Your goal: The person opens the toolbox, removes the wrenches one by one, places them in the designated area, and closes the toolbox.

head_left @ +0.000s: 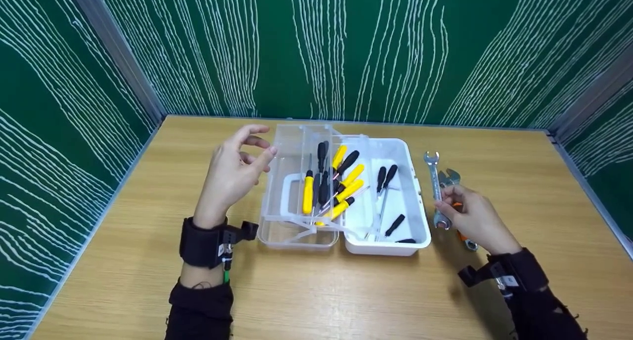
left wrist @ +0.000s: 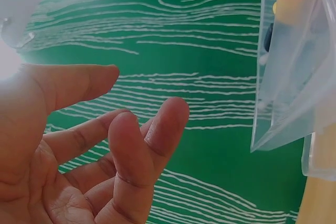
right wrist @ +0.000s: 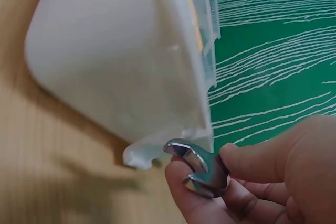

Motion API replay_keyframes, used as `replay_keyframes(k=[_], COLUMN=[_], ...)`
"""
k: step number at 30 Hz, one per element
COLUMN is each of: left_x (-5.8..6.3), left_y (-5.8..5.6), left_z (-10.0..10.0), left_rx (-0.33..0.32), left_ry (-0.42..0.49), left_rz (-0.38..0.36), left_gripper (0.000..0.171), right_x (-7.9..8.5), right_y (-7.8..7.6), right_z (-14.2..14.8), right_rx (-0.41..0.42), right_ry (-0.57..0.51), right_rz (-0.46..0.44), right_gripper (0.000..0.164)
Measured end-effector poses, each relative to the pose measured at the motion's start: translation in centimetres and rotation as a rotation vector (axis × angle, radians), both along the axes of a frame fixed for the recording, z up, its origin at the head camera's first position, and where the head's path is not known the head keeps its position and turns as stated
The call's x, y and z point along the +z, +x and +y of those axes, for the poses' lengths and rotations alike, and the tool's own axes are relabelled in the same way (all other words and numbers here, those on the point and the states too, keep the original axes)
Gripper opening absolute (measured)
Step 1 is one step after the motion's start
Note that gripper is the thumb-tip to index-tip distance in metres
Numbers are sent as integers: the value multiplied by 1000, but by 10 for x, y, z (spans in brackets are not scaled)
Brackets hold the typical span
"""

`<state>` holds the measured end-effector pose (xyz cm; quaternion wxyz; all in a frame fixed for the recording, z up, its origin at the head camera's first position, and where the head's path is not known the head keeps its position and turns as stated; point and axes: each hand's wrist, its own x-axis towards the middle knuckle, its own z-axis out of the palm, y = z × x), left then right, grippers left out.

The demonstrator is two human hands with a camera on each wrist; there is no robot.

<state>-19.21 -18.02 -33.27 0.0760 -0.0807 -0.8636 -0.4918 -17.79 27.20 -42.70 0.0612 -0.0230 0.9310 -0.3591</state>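
Note:
My right hand point(head_left: 472, 216) pinches a silver open-ended wrench point(head_left: 433, 179) between thumb and fingers, beside the right wall of a white toolbox point(head_left: 418, 201). One forked end of that wrench point(right wrist: 210, 177) shows close up in the right wrist view. Below it on the table lie an adjustable wrench point(head_left: 451, 175) and an orange-handled tool point(head_left: 462, 235), both partly covered by the hand. My left hand point(head_left: 230, 174) hovers at the left edge of a clear plastic tray point(head_left: 284, 154), fingers loosely bent and holding nothing. The left wrist view shows its fingertips point(left wrist: 123, 124) apart from the plastic.
Several yellow and black screwdrivers point(head_left: 308, 194) lie in the tray and the opened clear lid point(head_left: 301, 240). More black-handled screwdrivers point(head_left: 394, 225) rest in the white box. Green panels point(head_left: 277, 48) with white wavy lines enclose the wooden table point(head_left: 296, 300) behind and at both sides.

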Motion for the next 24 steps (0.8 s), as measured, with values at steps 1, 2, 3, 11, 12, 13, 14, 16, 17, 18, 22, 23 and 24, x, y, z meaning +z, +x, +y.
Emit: replay_keyframes(k=[1,2,3,11,12,13,14,16,17,18,22,23,24], left_x=[0,0,0,-1,-1,-1,-1,-2,-2,-2,-3,-3,-4], left_y=[0,0,0,0,0,0,0,-1,-1,-1,-2,-3,-3], left_z=[0,0,0,0,0,0,0,-1,-1,-1,-2,-2,-2], left_rx=[0,0,0,3,2,1,-1,-1,-1,-1,-2,-3,-4], left_ry=[0,0,1,-3,-3,-2,-1,-1,-1,-1,-5,-6,-7], left_rz=[-2,-4,-5,-11,-12,-10,-7,-4,-2,-1,-3,-4,-6], left_gripper=[45,45,45,45,45,45,45,45,45,45,45,45,46], right_x=[-2,-4,-6,-20,-21,-22,-23,-25,-26,-26,-29,-29,-29], right_y=[0,0,-1,-5,-6,-6,-6,-7,-7,-7,-9,-9,-10], right_z=[1,3,4,15,16,16,17,18,19,19,20,20,20], right_rx=[-3,-3,-2,28,33,35,38,46,48,48,35,31,28], right_ry=[3,8,14,57,66,74,83,98,100,102,102,103,105], right_rz=[-9,-13,-16,-5,-2,0,3,1,-4,-12,-53,-59,-64], right_gripper=[22,21,21,17,16,16,15,15,15,16,19,20,20])
